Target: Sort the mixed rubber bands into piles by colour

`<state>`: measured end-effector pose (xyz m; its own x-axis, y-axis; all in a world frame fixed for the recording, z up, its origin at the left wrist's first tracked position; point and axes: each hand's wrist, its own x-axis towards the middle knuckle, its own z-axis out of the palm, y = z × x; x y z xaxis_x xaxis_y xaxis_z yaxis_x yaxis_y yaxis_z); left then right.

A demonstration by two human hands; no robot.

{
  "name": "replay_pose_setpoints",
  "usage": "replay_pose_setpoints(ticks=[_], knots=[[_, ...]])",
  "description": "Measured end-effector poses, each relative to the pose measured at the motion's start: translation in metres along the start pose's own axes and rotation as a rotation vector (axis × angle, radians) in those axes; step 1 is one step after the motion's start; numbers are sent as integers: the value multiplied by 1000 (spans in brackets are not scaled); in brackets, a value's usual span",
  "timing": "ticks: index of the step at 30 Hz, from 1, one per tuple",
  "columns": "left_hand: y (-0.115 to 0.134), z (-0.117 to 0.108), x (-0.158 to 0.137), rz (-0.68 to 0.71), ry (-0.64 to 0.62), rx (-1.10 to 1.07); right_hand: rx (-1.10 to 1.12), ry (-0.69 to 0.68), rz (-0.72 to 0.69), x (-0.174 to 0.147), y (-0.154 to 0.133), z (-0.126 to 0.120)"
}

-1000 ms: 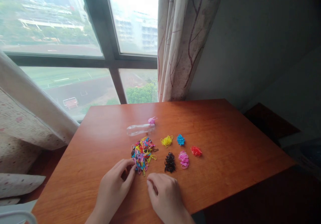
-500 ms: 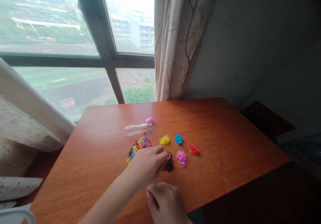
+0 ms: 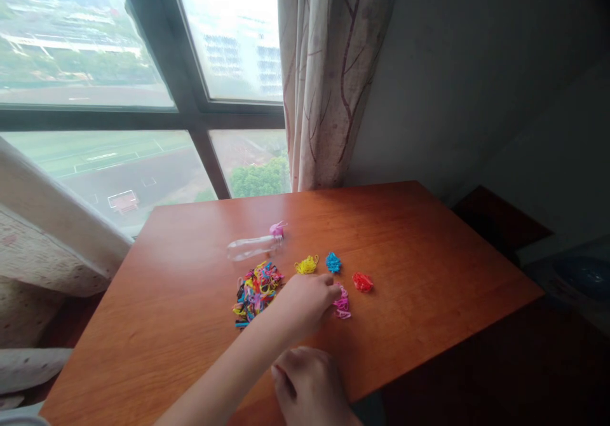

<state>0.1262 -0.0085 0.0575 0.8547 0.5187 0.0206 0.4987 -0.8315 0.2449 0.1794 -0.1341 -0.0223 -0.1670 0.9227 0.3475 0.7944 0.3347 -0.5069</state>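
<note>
My left hand reaches across the wooden table with its fingers pinched together at the pile of pink rubber bands. Whatever lies between those fingertips blends with the pile, so I cannot make it out. My right hand rests curled closed at the near edge, its fingertips tucked out of sight. Left of my left hand spreads a mixed heap of coloured rubber bands. Beyond it are small piles of yellow bands, blue bands and red bands. The black pile is hidden by my left hand.
A clear plastic container lies on its side behind the mixed heap, with a pink piece at its right end. The wooden table stands against a window and a patterned curtain.
My left hand has moved right, from over the black bands to the pink pile. A pink loop showed at its fingertips before. My right hand stays curled. The view has shifted slightly.
</note>
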Motion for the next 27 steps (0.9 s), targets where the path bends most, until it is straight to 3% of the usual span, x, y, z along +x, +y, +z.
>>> replay_pose_setpoints(ticks=[6, 10, 14, 17, 21, 27], knots=[[-27, -6, -56, -204, 140, -47, 52, 12, 38, 4, -2, -1], [-48, 6, -106, -397, 376, -152, 58, -35, 77, 9, -4, -2], [-60, 22, -141, -608, 455, -99, -8, -81, 147, 16, -8, -1], [-63, 31, -152, -695, 462, -86, -82, -172, 243, 26, -14, -4], [-61, 37, -153, -698, 409, -105, -138, -297, 358, 50, -24, -8], [-56, 38, -149, -663, 385, -120, -147, -317, 477, 79, -27, -3]])
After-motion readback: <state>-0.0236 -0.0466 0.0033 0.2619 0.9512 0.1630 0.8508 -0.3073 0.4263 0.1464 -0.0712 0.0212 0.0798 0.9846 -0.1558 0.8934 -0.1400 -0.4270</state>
